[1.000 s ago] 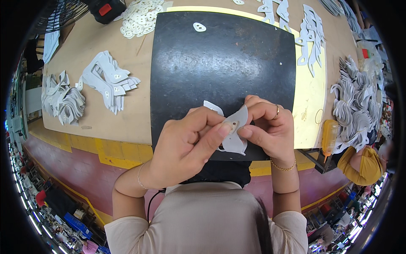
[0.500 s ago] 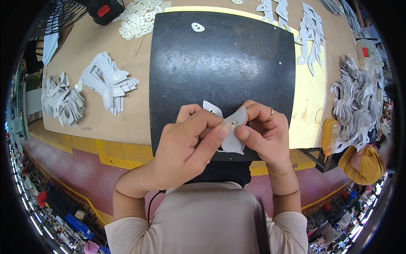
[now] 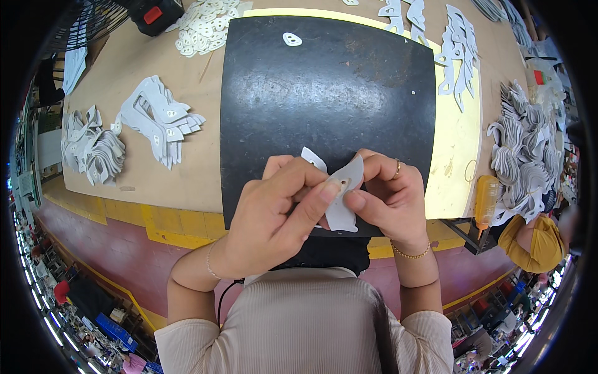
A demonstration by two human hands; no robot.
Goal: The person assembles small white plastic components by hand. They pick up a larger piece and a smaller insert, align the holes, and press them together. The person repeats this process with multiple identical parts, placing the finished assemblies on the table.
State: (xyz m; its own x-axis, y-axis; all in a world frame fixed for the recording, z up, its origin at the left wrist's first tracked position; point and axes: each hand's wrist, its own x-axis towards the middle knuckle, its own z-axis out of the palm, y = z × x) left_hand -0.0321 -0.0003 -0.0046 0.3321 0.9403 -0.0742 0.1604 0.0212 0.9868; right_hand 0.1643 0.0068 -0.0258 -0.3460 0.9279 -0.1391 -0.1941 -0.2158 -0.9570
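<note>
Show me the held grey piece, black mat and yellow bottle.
Held grey piece (image 3: 341, 210): head view, its lower half.
Black mat (image 3: 327, 93): head view, bare upper surface.
Yellow bottle (image 3: 485, 199): head view, middle of its body.

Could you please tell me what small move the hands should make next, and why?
I would probably press the small cream patch with a dark hole down using the bare left hand: its thumb overlaps the patch's edge, and the bare right hand pinches the thin, curved grey piece beneath.
</note>
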